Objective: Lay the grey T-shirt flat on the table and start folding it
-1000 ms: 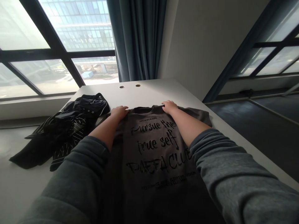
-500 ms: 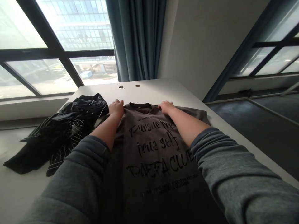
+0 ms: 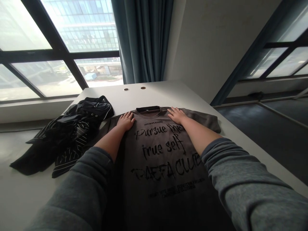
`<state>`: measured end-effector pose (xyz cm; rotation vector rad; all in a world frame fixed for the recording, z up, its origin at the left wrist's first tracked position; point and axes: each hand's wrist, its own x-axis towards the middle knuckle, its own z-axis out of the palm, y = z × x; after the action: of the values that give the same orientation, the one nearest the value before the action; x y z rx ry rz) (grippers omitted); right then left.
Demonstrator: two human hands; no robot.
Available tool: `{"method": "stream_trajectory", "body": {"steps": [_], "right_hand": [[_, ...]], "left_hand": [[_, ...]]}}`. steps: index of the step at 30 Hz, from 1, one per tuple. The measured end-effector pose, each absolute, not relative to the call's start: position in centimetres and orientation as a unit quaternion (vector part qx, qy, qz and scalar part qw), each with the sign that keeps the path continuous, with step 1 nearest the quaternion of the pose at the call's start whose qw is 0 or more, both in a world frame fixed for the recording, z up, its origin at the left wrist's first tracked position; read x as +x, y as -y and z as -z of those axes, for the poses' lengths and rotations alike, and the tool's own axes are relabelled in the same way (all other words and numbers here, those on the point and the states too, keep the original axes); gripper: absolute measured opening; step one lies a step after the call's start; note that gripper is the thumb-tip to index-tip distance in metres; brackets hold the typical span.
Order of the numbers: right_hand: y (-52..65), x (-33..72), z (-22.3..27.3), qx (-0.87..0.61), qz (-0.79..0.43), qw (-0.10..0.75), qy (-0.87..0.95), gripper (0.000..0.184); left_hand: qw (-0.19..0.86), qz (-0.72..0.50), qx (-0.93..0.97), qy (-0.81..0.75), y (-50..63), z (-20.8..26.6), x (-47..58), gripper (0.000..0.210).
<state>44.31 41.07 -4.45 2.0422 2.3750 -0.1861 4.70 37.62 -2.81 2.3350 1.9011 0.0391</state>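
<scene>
A dark grey-brown T-shirt (image 3: 158, 160) with black lettering lies spread on the white table, its collar toward the far side. My left hand (image 3: 126, 121) rests flat on the shirt's left shoulder area, fingers stretched out. On the other side of the collar, my right hand (image 3: 176, 115) lies open with spread fingers on the right shoulder. Neither hand grips the cloth. My forearms cover parts of the shirt's sides, and its near end fades into shadow at the bottom.
A heap of black clothes (image 3: 74, 128) with white stripes lies on the left of the white table (image 3: 163, 93). Two round cable holes are near the table's far edge. Behind stand a window (image 3: 96, 70), a blue curtain (image 3: 144, 41) and a pale wall (image 3: 211, 41).
Both hands have let go of the shirt's shoulders and now lie flat on it with fingers spread. The cloth lies flatter around the collar.
</scene>
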Motion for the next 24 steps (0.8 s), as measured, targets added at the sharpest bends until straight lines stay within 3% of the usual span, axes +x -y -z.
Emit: {"method": "stream_trajectory", "body": {"steps": [4, 11, 17, 24], "right_hand": [[-40.0, 45.4, 4.2, 0.633, 0.036, -0.017, -0.773, 0.065], [-35.3, 51.0, 4.3, 0.648, -0.057, -0.132, -0.748, 0.061], [-33.2, 57.9, 5.7, 0.736, 0.044, -0.059, -0.673, 0.070], [-33.1, 59.7, 5.8, 0.756, 0.044, -0.036, -0.652, 0.071]], "left_hand": [[0.038, -0.001, 0.767, -0.641, -36.1, 1.8, 4.8, 0.069], [-0.022, -0.031, 0.782, -0.622, -25.0, 1.7, 2.5, 0.069], [-0.038, -0.042, 0.826, -0.561, -14.8, 3.4, 1.0, 0.068], [-0.022, -0.019, 0.809, -0.587, -13.2, 3.8, 1.4, 0.070]]}}
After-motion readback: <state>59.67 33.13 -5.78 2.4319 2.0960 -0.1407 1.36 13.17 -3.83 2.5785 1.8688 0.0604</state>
